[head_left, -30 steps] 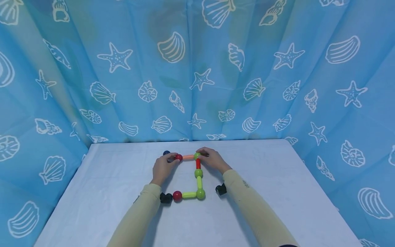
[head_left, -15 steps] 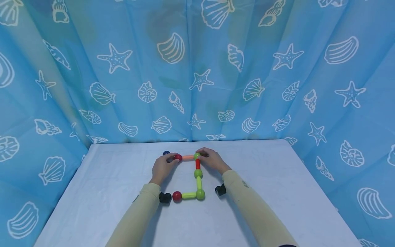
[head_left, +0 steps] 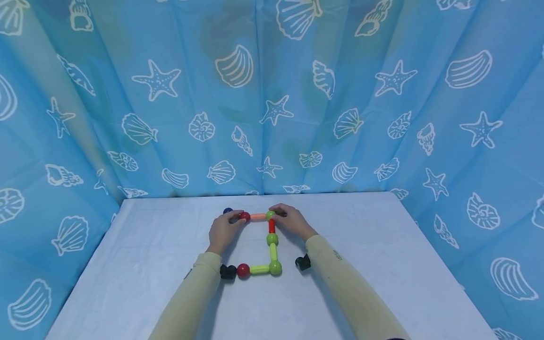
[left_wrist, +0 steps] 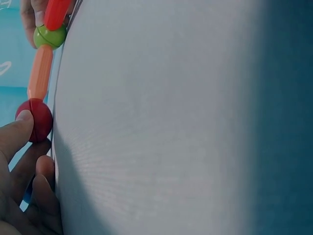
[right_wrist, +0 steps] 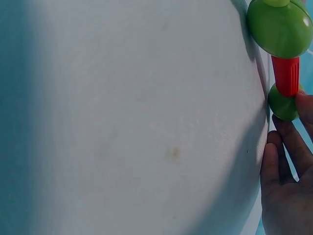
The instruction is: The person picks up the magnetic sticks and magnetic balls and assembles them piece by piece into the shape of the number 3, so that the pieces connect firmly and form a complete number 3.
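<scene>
My left hand [head_left: 222, 232] pinches a red ball [head_left: 245, 216] at the far left corner of a chain of toy balls and rods. In the left wrist view the thumb presses on that red ball [left_wrist: 41, 120], with a finger against its other side. A peach rod [head_left: 258, 216] links it to a green ball [head_left: 270, 215], which my right hand [head_left: 292, 221] holds between thumb and finger. From there a red rod [head_left: 272, 226] runs to a second green ball [head_left: 272, 239]. A lime rod [head_left: 274, 253], a corner green ball [head_left: 275, 268], another lime rod [head_left: 259, 269] and a red ball [head_left: 243, 270] follow.
A dark blue ball [head_left: 227, 210] shows just beyond my left hand, partly hidden. Black wrist-camera pieces [head_left: 228, 272] sit at both wrists, the left one close to the near red ball. A white cloth covers the table [head_left: 365, 264]; a blue shell-patterned curtain [head_left: 263, 94] surrounds it.
</scene>
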Demonstrator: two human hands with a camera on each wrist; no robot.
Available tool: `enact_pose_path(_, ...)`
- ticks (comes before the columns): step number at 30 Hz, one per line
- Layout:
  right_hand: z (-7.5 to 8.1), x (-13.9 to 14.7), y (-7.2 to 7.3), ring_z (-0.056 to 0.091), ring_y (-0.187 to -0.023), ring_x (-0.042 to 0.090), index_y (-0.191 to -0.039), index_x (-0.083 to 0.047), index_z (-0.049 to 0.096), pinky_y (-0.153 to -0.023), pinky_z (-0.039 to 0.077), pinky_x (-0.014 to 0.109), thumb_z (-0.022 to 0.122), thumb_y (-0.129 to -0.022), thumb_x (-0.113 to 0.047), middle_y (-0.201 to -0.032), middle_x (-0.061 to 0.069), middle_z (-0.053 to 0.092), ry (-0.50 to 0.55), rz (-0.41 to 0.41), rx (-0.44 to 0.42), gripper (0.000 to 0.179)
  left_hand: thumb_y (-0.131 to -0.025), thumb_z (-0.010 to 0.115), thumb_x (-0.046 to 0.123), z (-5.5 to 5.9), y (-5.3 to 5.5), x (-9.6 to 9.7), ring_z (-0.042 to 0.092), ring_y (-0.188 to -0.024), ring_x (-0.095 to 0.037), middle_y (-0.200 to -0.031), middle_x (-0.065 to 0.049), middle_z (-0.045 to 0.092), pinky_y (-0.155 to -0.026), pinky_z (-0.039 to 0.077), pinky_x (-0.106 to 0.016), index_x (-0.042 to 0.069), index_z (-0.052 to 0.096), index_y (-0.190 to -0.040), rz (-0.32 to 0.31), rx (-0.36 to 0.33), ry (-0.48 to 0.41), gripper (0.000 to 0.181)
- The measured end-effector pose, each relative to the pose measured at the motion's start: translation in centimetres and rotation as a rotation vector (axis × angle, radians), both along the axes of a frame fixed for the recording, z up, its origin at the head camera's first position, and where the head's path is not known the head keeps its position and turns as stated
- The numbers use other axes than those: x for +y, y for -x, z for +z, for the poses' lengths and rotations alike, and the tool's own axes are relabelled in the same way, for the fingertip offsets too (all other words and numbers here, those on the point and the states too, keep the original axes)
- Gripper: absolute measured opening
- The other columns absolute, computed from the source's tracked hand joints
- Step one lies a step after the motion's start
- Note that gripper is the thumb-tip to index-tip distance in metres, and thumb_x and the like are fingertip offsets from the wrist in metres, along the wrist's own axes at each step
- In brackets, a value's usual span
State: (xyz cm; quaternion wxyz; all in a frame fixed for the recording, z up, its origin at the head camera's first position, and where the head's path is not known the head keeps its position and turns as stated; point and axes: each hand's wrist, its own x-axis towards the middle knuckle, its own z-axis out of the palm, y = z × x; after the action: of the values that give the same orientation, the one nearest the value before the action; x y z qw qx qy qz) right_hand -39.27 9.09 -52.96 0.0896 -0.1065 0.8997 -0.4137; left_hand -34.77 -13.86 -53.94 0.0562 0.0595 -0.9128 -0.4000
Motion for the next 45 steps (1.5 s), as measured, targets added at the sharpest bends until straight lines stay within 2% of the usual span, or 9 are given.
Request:
enact_pose_path(12,-0.1,0.6,-0.5,0.054,-0.131,0.025,-0.141,-0.023,0.060,-0.110,0.043,0.044,0.063,-0.102,-0.023,-0.139,0.003,0.062,-0.009,0.030,0.009,0.040,-0.094,0.075,0.024,0.2,-0.1,0.1,0.058,-0.126,-0.032,-0.123,-0.008,0.071,-0.107,0.042,-0.055,0.022,0.069,-0.132,0.000,-0.020,-0.005,0.038)
enact_pose_path(20,0.5,1.8,-1.8,0.053,-0.134,0.028,-0.147,-0.022,0.053,-0.108,0.044,0.047,0.063,-0.102,-0.020,-0.141,0.007,0.060,-0.034,0.070,-0.027,0.046,-0.094,0.075,0.022,0.1,-0.2,0.0,0.056,-0.129,-0.032,-0.125,-0.008,0.070,-0.108,0.042,-0.055,0.022,0.069,-0.132,0.012,-0.027,-0.007,0.038)
enact_pose_path(28,1.1,4.4,-3.0,0.054,-0.132,0.028,-0.144,-0.021,0.056,-0.109,0.043,0.048,0.064,-0.102,-0.022,-0.138,0.005,0.062,-0.053,0.114,-0.035,0.043,-0.095,0.074,0.023,0.1,-0.2,-0.1,0.055,-0.130,-0.033,-0.127,-0.009,0.069,-0.109,0.041,-0.057,0.022,0.069,-0.132,0.013,-0.044,-0.006,0.038)
enact_pose_path(34,1.2,6.1,-4.1,0.058,-0.127,0.028,-0.139,-0.018,0.061,-0.107,0.045,0.048,0.066,-0.100,-0.022,-0.131,0.004,0.065,-0.060,0.106,-0.026,0.040,-0.095,0.074,0.023,0.3,-0.1,0.0,0.052,-0.133,-0.034,-0.131,-0.010,0.067,-0.110,0.038,-0.058,0.021,0.069,-0.133,0.016,-0.055,-0.005,0.038)
enact_pose_path(40,1.0,7.8,-5.4,0.060,-0.121,0.025,-0.131,-0.019,0.066,-0.104,0.048,0.047,0.069,-0.098,-0.022,-0.122,0.001,0.068,-0.098,0.034,-0.018,0.033,-0.095,0.074,0.024,0.5,-0.1,0.2,0.052,-0.133,-0.034,-0.131,-0.010,0.067,-0.111,0.038,-0.058,0.021,0.069,-0.133,0.010,-0.061,-0.006,0.038)
enact_pose_path(45,0.7,9.6,-6.6,0.062,-0.110,0.021,-0.123,-0.015,0.069,-0.097,0.051,0.042,0.072,-0.095,-0.018,-0.112,-0.001,0.068,-0.106,0.011,0.004,0.028,-0.096,0.073,0.024,0.5,0.0,0.2,0.052,-0.133,-0.033,-0.131,-0.009,0.067,-0.111,0.038,-0.058,0.021,0.069,-0.133,0.013,-0.059,-0.012,0.038)
